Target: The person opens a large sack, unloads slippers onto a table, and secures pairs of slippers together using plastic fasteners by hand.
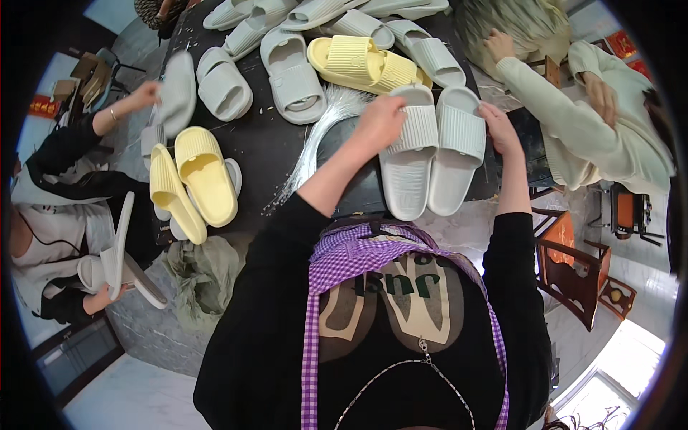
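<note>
A pair of light grey slide slippers lies side by side at the table's front edge. My left hand (381, 123) is closed on the left grey slipper (411, 183), its fingers at the strap's upper left side. On the other side, my right hand (501, 127) pinches the upper right edge of the right grey slipper (455, 168). Beside my left forearm lies a fanned bundle of thin clear plastic strands (315, 154). A yellow slipper (365, 63) sits just beyond my hands, partly over another yellow one.
More grey slippers (292, 75) cover the far side of the black table (266, 147). A yellow pair (206, 175) rests at its left. One co-worker (61, 215) holds grey slippers on the left. Another, in a pale sweater (548, 93), reaches toward a big plastic sack (519, 32).
</note>
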The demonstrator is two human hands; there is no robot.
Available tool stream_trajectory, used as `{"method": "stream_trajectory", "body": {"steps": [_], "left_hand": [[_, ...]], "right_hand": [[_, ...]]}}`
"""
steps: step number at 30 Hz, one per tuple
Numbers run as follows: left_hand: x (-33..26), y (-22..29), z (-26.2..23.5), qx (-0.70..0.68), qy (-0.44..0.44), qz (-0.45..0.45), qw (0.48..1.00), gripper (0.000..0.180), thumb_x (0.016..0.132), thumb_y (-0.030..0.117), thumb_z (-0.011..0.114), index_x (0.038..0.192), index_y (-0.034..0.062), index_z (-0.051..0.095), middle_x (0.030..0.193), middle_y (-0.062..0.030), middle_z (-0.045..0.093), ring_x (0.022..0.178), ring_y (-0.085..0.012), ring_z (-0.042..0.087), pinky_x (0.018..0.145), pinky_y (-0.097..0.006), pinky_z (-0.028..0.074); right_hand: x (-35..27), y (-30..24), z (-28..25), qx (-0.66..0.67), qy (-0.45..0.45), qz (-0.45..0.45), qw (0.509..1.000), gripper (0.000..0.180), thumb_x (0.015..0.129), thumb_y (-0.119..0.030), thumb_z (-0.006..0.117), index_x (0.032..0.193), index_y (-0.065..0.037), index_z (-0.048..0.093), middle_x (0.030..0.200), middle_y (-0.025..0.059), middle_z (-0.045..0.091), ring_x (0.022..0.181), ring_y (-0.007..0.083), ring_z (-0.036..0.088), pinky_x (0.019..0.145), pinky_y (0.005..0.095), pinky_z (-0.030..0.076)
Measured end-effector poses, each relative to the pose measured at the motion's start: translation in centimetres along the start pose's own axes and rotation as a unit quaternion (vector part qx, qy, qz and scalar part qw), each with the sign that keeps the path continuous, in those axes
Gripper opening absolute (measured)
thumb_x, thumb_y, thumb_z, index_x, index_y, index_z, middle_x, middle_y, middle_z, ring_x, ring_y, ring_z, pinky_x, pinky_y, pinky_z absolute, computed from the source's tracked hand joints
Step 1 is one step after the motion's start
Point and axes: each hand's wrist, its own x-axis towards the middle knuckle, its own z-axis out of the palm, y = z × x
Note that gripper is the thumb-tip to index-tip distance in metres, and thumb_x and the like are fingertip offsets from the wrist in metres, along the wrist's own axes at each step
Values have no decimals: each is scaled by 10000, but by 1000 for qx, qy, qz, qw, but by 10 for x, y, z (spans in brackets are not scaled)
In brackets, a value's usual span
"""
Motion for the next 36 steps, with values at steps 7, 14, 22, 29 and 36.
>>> {"method": "stream_trajectory", "body": {"steps": [7, 14, 22, 29, 36], "left_hand": [[-60, -37, -3, 70, 100, 80, 989, 184, 740, 74, 602, 913, 13, 585, 901, -145, 558, 882, -335, 528, 771, -404, 434], [-88, -74, -38, 272, 133, 33, 953, 153, 734, 89, 635, 858, 16, 582, 841, -135, 539, 814, -331, 519, 742, -402, 420], [-83, -87, -33, 335, 103, -8, 937, 88, 764, 110, 609, 811, 37, 600, 784, -129, 565, 800, -312, 533, 734, -403, 425], [-77, -74, -42, 243, 164, -45, 955, 97, 813, 108, 562, 828, 18, 595, 782, -165, 603, 736, -340, 574, 667, -411, 454], [-74, -33, -72, 116, 244, -74, 960, 107, 842, 90, 537, 883, 4, 587, 781, -175, 610, 704, -326, 596, 637, -370, 466]], "right_hand": [[-9, 75, 35, 73, 182, 16, 981, 300, 893, -237, 523, 1080, -15, 599, 823, 15, 595, 697, 79, 533, 584, 215, 433], [-36, 92, 30, 72, 284, -29, 956, 243, 905, -182, 523, 1047, -1, 602, 926, 45, 619, 800, 100, 564, 641, 219, 462], [-61, 49, 48, 119, 266, -90, 952, 198, 880, -150, 530, 973, -2, 624, 863, 29, 619, 745, 86, 555, 628, 222, 455], [-78, 23, 77, 90, 251, -139, 954, 150, 858, -82, 542, 952, 3, 620, 829, 18, 620, 732, 60, 541, 638, 196, 431], [-100, 7, 155, 77, 46, -119, 989, 162, 848, -84, 555, 979, -16, 624, 826, 14, 614, 713, 64, 538, 639, 203, 444]]}}
